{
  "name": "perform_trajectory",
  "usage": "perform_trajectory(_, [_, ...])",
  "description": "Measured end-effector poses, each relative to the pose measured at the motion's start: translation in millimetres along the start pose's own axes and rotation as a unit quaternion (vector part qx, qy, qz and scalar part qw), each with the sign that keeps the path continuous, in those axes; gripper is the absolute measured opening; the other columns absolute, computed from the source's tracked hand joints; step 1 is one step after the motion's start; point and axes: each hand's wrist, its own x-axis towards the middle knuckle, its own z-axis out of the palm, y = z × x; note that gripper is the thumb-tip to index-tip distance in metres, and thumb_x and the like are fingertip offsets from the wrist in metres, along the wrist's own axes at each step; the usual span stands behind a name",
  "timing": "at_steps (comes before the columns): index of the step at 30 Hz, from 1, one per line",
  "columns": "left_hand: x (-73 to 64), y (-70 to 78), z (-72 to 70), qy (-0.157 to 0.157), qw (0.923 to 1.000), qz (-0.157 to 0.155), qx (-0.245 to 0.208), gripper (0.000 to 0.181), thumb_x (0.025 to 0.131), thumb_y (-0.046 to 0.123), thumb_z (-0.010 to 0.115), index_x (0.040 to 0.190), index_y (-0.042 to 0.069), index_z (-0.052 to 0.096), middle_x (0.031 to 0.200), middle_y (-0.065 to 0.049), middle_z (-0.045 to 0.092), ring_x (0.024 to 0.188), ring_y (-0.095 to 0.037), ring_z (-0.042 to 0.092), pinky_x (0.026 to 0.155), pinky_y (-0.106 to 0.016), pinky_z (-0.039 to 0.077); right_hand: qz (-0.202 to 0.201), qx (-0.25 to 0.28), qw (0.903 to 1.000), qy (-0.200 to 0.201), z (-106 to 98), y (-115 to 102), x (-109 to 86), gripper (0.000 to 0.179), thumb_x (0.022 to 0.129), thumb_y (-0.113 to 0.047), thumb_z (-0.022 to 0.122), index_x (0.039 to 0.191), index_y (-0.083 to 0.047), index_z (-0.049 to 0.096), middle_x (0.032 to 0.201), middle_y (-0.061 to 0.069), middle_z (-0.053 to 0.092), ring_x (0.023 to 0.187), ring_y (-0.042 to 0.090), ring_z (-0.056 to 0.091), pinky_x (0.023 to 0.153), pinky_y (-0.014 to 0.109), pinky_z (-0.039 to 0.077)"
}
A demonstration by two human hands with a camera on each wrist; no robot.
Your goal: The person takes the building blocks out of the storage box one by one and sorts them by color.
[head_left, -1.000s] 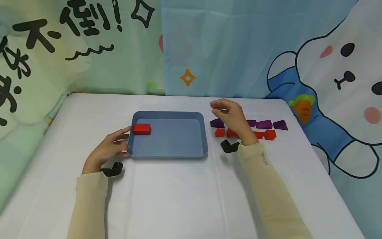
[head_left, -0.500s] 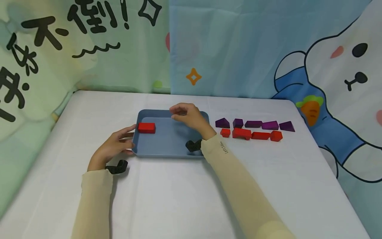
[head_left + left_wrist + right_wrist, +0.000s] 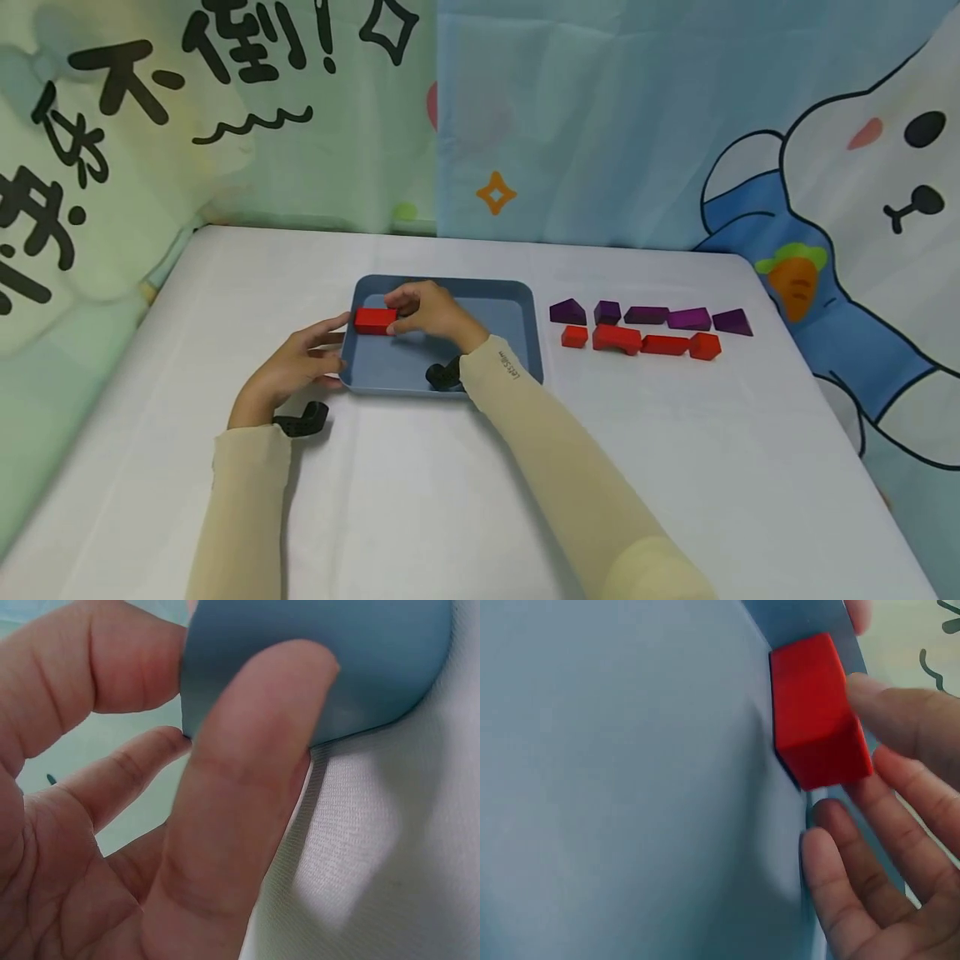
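The red rectangular block (image 3: 375,321) lies in the left end of the blue-grey tray (image 3: 442,391). My right hand (image 3: 435,315) is over the tray at the block's right end. Its thumb and fingers are bent about that end; in the right wrist view the thumb (image 3: 866,691) overlaps the upper edge of the block (image 3: 810,705), while the other fingers reach past its end. My left hand (image 3: 292,371) is at the tray's left side, fingers extended along the wall. In the left wrist view its thumb (image 3: 262,712) lies against the tray's outer wall (image 3: 375,675).
Right of the tray, several purple pieces (image 3: 647,316) form a row, with red pieces (image 3: 663,345) lined up in front. They lie on a white-covered table (image 3: 420,500). Printed curtains (image 3: 600,125) hang behind it. Each wrist carries a black camera mount (image 3: 302,420).
My right hand has swept left from over the purple and red pieces, across the tray, to the red block. The left hand stays at the tray's left side. The head view has shifted slightly.
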Motion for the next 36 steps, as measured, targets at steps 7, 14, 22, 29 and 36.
perform_trajectory(7, [0.6, -0.9, 0.3, -0.003, 1.0, 0.007, -0.003, 0.084, 0.093, -0.003, 0.058, 0.17, 0.0, 0.025, 0.165, -0.039, 0.034, 0.131, -0.049, 0.058, 0.078, -0.029, 0.064, 0.009, -0.027, 0.9996, 0.004, 2, -3, 1.9, 0.043, 0.092, 0.002, 0.082, 0.134, 0.004, 0.072, 0.133, 0.019, 0.074, 0.12, 0.031, 0.071, 0.102, 0.034, 0.057])
perform_trajectory(14, [1.6, -0.4, 1.9, -0.003, 1.0, 0.005, -0.006, 0.084, 0.093, -0.003, 0.058, 0.17, 0.0, 0.025, 0.164, -0.039, 0.036, 0.133, -0.051, 0.057, 0.079, -0.03, 0.064, -0.008, -0.038, 0.9991, 0.018, -9, 2, -4.6, 0.037, 0.094, 0.001, 0.08, 0.131, 0.002, 0.076, 0.131, 0.019, 0.075, 0.117, 0.031, 0.072, 0.101, 0.035, 0.058])
perform_trajectory(22, [-1.3, -0.6, 1.2, -0.003, 0.9999, 0.01, -0.002, 0.086, 0.091, -0.004, 0.059, 0.17, -0.001, 0.024, 0.164, -0.04, 0.035, 0.132, -0.049, 0.057, 0.078, -0.03, 0.064, -0.041, -0.004, 0.9984, 0.039, -42, 4, -31.3, 0.035, 0.095, 0.001, 0.077, 0.13, 0.004, 0.075, 0.129, 0.021, 0.074, 0.119, 0.034, 0.069, 0.102, 0.041, 0.057])
perform_trajectory(29, [-1.8, -1.5, 3.1, -0.006, 1.0, 0.005, 0.003, 0.086, 0.093, -0.004, 0.06, 0.171, 0.001, 0.023, 0.166, -0.039, 0.033, 0.144, -0.053, 0.047, 0.081, -0.029, 0.063, -0.051, 0.02, 0.9961, 0.07, -79, 14, -67.1, 0.04, 0.096, 0.001, 0.075, 0.135, 0.004, 0.072, 0.133, 0.022, 0.071, 0.121, 0.036, 0.066, 0.103, 0.045, 0.059])
perform_trajectory(36, [-4.3, 0.9, 4.0, -0.006, 0.9999, 0.003, 0.011, 0.086, 0.094, -0.002, 0.061, 0.171, 0.001, 0.022, 0.166, -0.039, 0.032, 0.146, -0.053, 0.046, 0.081, -0.03, 0.064, -0.052, 0.021, 0.9945, 0.088, -117, 32, -103.4, 0.041, 0.1, 0.0, 0.072, 0.14, 0.006, 0.067, 0.138, 0.024, 0.068, 0.124, 0.036, 0.065, 0.102, 0.034, 0.058])
